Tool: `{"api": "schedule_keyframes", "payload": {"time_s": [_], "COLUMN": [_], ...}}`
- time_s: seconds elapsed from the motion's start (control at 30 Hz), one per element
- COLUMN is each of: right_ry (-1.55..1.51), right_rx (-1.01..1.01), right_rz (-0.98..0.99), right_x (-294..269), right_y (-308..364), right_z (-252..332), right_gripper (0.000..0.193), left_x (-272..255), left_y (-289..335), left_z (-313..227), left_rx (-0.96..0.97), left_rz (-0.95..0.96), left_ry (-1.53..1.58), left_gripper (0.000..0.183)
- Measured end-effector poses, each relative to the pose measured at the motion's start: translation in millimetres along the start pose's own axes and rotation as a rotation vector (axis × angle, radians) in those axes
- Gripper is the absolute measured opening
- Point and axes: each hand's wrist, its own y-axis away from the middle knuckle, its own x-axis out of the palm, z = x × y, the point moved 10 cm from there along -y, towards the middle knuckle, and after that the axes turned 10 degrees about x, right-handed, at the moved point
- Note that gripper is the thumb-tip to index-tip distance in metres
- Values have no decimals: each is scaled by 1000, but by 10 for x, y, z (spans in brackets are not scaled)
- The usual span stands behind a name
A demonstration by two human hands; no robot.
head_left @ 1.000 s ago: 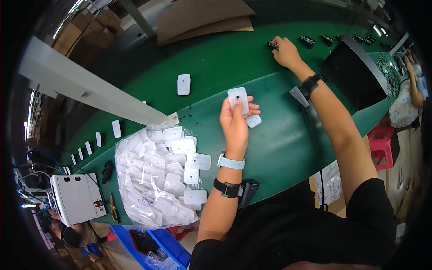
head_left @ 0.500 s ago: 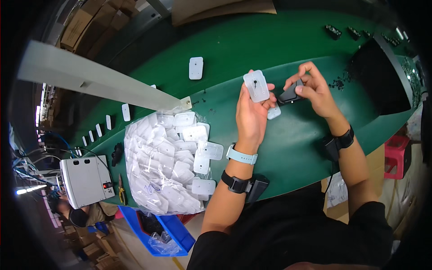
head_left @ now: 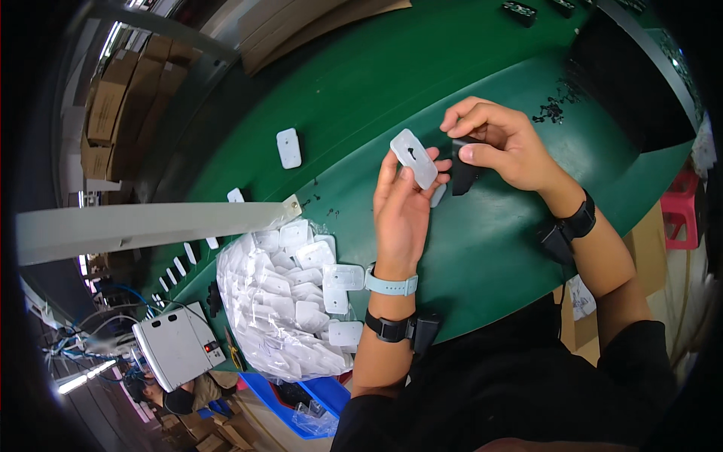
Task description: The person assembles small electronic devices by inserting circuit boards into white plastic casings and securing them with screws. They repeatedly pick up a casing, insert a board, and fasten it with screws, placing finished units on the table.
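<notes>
A flat white plastic piece [head_left: 413, 157] is held up by the left hand [head_left: 401, 212] near the middle of the frame. A small black part [head_left: 462, 175] is pinched by the right hand [head_left: 501, 145] just beside it.

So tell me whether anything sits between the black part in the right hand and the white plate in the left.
Nothing visible does. The right hand holds the small black part right beside the white plastic plate, which the left hand holds up above the green table. Only the person's own fingertips lie around the narrow gap.

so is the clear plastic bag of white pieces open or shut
Open: the clear plastic bag gapes on its right side, white rectangular plastic pieces spilling onto the green table.
</notes>
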Motion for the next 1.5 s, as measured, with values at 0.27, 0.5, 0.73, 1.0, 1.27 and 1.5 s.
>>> {"api": "schedule_keyframes", "payload": {"time_s": [0.27,0.5,0.73,1.0,1.27,1.5], "right_ry": [235,383,395,105,323,711], "right_rx": [-80,-133,-220,220,264,308], "right_rz": [-100,-113,-57,-170,-163,-45], "right_x": [-71,28,86,53,147,121], "right_y": [45,94,75,59,-609,-1702], "right_z": [141,235,232,-220,-472,-901], "right_gripper": [14,18,21,32,37,45], "left_x": [114,110,68,177,42,-51], "left_y": [93,117,88,194,191,198], "left_z": [46,60,10,-415,-667,-630], "left_rx": [21,32,98,645,680,495], "left_rz": [47,94,60,-15,-214,-269], "left_ry": [-192,-256,-284,-930,-1251,-1600], "left_gripper": [47,48,50,48,64,50]}}
